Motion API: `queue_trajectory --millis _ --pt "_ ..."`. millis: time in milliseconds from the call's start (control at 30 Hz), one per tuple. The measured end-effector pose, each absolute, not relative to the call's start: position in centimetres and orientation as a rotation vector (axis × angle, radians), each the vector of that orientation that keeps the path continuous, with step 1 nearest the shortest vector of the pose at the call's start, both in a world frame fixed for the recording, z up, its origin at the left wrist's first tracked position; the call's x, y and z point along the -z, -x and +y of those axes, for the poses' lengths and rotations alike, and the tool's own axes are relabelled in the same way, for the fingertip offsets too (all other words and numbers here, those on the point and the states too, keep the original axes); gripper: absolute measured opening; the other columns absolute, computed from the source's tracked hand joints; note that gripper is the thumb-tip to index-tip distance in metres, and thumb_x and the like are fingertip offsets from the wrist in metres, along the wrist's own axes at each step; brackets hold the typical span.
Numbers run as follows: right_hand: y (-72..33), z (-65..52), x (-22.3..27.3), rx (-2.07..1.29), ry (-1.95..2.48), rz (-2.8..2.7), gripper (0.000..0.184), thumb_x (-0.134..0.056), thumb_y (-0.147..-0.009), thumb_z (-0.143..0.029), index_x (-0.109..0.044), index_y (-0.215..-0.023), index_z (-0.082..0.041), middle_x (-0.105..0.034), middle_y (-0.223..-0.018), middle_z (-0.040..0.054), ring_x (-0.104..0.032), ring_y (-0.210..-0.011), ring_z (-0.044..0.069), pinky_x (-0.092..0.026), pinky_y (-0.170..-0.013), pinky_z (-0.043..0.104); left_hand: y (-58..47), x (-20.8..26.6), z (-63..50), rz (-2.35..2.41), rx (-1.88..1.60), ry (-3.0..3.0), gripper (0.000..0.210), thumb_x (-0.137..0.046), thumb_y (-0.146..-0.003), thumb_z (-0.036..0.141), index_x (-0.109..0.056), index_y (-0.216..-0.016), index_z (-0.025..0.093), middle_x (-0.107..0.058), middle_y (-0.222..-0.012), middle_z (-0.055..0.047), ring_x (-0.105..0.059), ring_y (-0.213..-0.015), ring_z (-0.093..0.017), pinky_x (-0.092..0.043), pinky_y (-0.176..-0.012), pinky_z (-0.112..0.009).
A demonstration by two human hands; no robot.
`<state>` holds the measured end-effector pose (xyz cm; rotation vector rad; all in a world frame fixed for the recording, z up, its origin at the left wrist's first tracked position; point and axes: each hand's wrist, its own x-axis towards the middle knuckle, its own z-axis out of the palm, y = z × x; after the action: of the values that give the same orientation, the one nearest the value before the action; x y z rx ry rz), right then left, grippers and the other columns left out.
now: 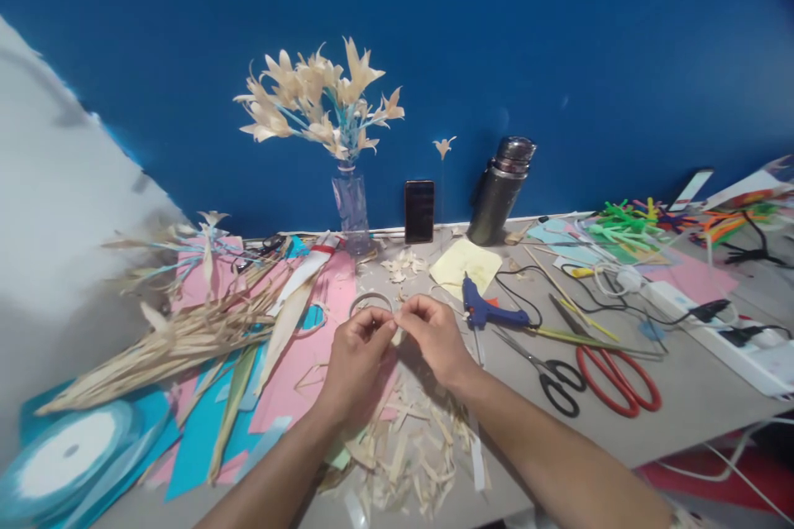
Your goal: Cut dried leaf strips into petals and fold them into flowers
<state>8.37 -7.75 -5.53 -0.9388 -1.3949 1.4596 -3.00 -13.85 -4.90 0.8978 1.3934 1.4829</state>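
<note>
My left hand (360,354) and my right hand (435,339) meet above the middle of the table, thumbs and fingertips pinched together. Something small and pale seems to sit between the fingertips, but its kind is hidden. Just behind my left fingers lies a ring-shaped roll (370,297), partly covered by them. Below the hands spreads a heap of cut pale husk scraps (415,446). To the right of my right hand a blue glue gun (493,312) rests with its nozzle by a yellow paper sheet (462,264).
Husk flowers (310,91) stand in a clear plastic bottle (351,211) at the back, beside a phone (420,212) and a leaning thermos (502,192). Dried husks (179,347) and a ribbon spool (68,455) lie left. Black scissors (558,384), red-handled scissors (620,380) and a power strip (713,339) lie right.
</note>
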Motion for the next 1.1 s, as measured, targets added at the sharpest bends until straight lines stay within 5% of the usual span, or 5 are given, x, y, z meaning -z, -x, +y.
queue_trajectory --millis 567,733,933,1100 --pt "-8.2 -8.4 5.6 -1.502 0.869 -1.469 0.014 -0.066 -0.081 -0.031 -0.063 -0.079 -0.017 -0.064 -0.072 -0.0008 -0.058 -0.067 0.014 -0.045 -0.061 0.024 3.1 4.8 -13.6 1.117 -1.51 -0.613 0.024 -0.077 -0.076 0.032 -0.058 -0.074 0.018 -0.046 -0.052 0.006 -0.043 -0.047 -0.007 -0.032 -0.046 -0.019" --pt "-9.2 -7.0 4.7 -1.529 0.849 -1.344 0.022 -0.066 -0.083 -0.039 -0.063 -0.075 -0.018 -0.06 -0.064 -0.0028 -0.044 -0.048 0.008 -0.033 -0.046 0.021 3.4 4.6 -13.4 1.164 -1.566 -0.613 0.021 -0.074 -0.077 0.031 -0.056 -0.075 0.019 -0.045 -0.047 0.008 -0.042 -0.04 -0.008 -0.034 -0.041 -0.02" --pt "-12.6 -2.6 2.5 -1.242 0.875 -1.022 0.036 -0.062 -0.083 -0.055 -0.056 -0.073 -0.021 -0.052 -0.061 -0.0045 -0.033 -0.042 0.006 -0.022 -0.04 0.022 3.7 4.3 -13.3 1.172 -1.544 -0.622 0.022 -0.074 -0.075 0.029 -0.055 -0.076 0.02 -0.045 -0.045 0.008 -0.042 -0.037 -0.008 -0.036 -0.038 -0.02" --pt "-15.5 -2.0 0.8 -0.976 1.142 -1.699 0.024 -0.062 -0.085 -0.038 -0.064 -0.071 -0.019 -0.062 -0.063 0.0008 -0.045 -0.047 0.011 -0.029 -0.046 0.025 3.6 4.7 -13.4 1.174 -1.526 -0.646 0.022 -0.074 -0.076 0.031 -0.055 -0.076 0.02 -0.045 -0.046 0.008 -0.043 -0.037 -0.008 -0.037 -0.039 -0.02"
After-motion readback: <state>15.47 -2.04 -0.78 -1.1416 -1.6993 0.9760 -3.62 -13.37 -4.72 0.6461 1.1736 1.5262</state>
